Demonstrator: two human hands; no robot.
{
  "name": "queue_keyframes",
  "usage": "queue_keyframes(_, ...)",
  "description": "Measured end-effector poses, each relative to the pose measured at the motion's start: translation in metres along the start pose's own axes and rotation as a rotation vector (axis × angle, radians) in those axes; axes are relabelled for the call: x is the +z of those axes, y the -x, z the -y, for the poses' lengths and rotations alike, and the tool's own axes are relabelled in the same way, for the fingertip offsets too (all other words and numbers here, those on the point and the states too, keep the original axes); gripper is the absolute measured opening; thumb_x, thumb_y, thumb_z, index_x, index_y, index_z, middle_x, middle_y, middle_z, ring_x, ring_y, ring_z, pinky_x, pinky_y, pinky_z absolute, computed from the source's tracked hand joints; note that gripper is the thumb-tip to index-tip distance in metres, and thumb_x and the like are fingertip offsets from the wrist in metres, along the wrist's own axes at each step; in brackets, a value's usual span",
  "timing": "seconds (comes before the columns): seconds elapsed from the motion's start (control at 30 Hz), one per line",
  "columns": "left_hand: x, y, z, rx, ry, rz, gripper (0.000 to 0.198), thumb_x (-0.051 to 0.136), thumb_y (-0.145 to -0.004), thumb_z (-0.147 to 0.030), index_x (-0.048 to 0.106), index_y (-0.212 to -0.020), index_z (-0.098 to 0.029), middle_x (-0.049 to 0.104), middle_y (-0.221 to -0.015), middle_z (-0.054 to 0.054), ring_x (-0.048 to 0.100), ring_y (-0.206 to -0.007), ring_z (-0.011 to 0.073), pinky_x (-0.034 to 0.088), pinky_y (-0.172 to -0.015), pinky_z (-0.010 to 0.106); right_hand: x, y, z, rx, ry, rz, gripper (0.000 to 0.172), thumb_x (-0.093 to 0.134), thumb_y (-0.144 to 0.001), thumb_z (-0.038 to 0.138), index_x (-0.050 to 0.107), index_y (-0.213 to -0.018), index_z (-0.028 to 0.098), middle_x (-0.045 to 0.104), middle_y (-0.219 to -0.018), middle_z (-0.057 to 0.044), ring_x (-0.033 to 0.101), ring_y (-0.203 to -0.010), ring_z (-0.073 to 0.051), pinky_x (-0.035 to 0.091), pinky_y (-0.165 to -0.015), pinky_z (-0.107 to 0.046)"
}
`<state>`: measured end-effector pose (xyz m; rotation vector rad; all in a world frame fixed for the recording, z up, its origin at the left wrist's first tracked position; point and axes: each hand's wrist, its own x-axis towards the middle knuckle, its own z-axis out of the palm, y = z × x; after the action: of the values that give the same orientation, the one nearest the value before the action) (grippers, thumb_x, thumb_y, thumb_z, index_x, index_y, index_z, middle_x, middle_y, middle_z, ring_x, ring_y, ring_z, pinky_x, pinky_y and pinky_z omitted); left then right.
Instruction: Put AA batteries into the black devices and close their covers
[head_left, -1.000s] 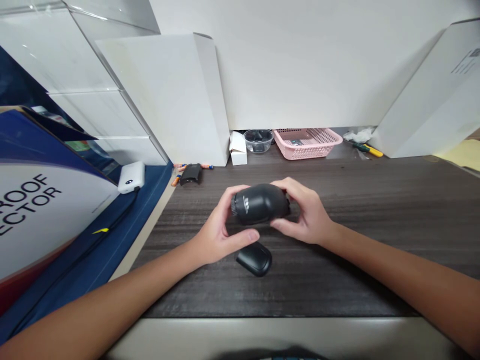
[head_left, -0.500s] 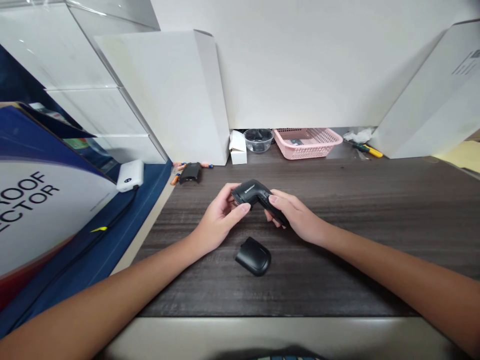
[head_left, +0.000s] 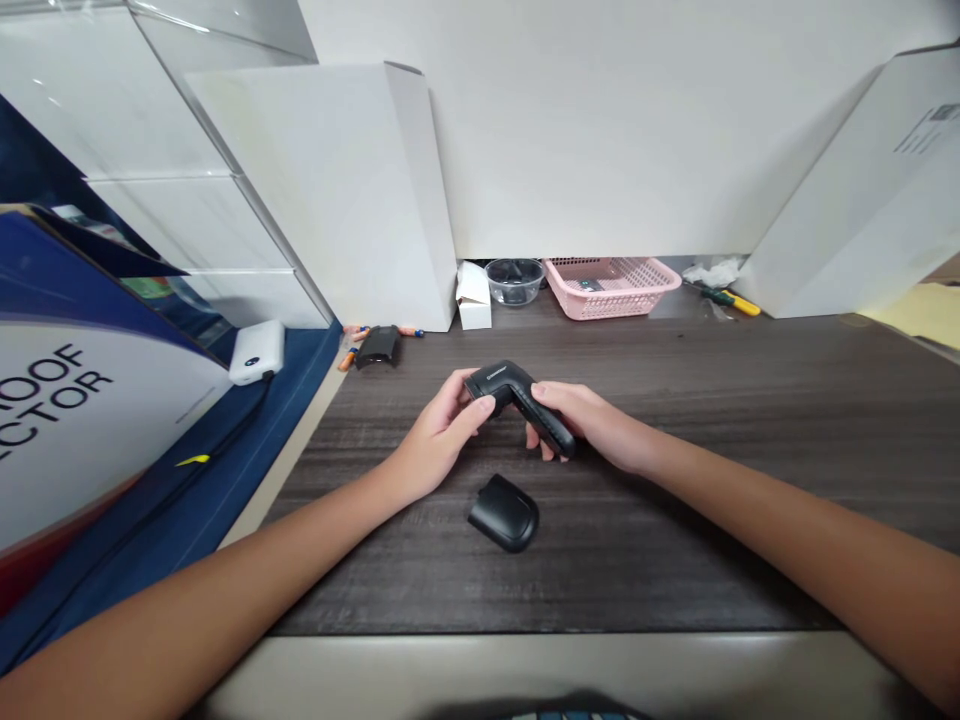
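Head view: your left fingers [head_left: 480,403] curl close together over the upper end of a black handheld device [head_left: 519,396], their tips pressed on its casing. Your right fingers [head_left: 551,398] lie together along its angled grip, and their far tips are hidden behind it. Your left hand [head_left: 439,438] and right hand [head_left: 581,418] hold the device between them, just above a dark wood-grain desk [head_left: 675,540]; you cannot tell whether it touches the surface.

A black rounded cover [head_left: 503,514] rests on the desk just in front of your hands, apart from the device and not fitted to it, so those two parts remain separate. Farther back lie a second black piece [head_left: 378,346], a pink plastic basket [head_left: 611,288] and a glass bowl [head_left: 514,281].
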<state>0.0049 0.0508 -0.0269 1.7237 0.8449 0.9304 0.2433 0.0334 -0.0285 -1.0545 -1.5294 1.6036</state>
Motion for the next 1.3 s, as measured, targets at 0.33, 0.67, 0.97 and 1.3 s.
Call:
queue_keyframes(0.33, -0.005, 0.004, 0.004, 0.111, -0.020, 0.057, 0.058, 0.060, -0.106, -0.047, 0.039, -0.156, -0.024, 0.062, -0.140, 0.012, 0.063, -0.117, 0.0243, 0.053, -0.088, 0.033, 0.001, 0.006, 0.001, -0.003, -0.076, 0.182, 0.045, 0.067, -0.099, 0.059, 0.064, -0.116, 0.017, 0.082, -0.101, -0.011, 0.072, -0.068, -0.013, 0.055, -0.055, -0.020)
queue_keyframes(0.67, -0.005, 0.002, 0.004, 0.183, -0.160, -0.020, 0.067, 0.075, -0.098, -0.040, 0.044, -0.155, -0.025, 0.058, -0.148, 0.014, 0.059, -0.132, 0.0293, 0.050, -0.107, 0.043, -0.006, 0.001, -0.006, -0.026, -0.139, 0.190, 0.050, 0.073, -0.096, 0.056, 0.066, -0.129, 0.019, 0.079, -0.109, -0.010, 0.072, -0.070, -0.014, 0.058, -0.055, -0.022)
queue_keyframes(0.97, -0.007, 0.000, 0.000, 0.226, -0.331, -0.091, 0.055, 0.078, -0.095, -0.043, 0.058, -0.141, -0.023, 0.065, -0.135, 0.011, 0.063, -0.118, 0.0265, 0.051, -0.097, 0.039, -0.009, 0.000, -0.012, -0.025, -0.199, 0.171, 0.053, 0.056, -0.102, 0.068, 0.071, -0.115, 0.018, 0.078, -0.094, -0.010, 0.069, -0.073, -0.019, 0.060, -0.059, -0.029)
queue_keyframes(1.3, -0.007, 0.001, -0.002, 0.310, -0.374, -0.126, 0.063, 0.085, -0.089, -0.040, 0.059, -0.144, -0.025, 0.065, -0.140, 0.012, 0.063, -0.124, 0.0286, 0.052, -0.099, 0.041, -0.005, 0.003, -0.010, -0.119, -0.025, 0.109, 0.049, 0.066, -0.098, 0.063, 0.064, -0.123, 0.021, 0.074, -0.097, -0.006, 0.069, -0.079, -0.018, 0.057, -0.065, -0.027)
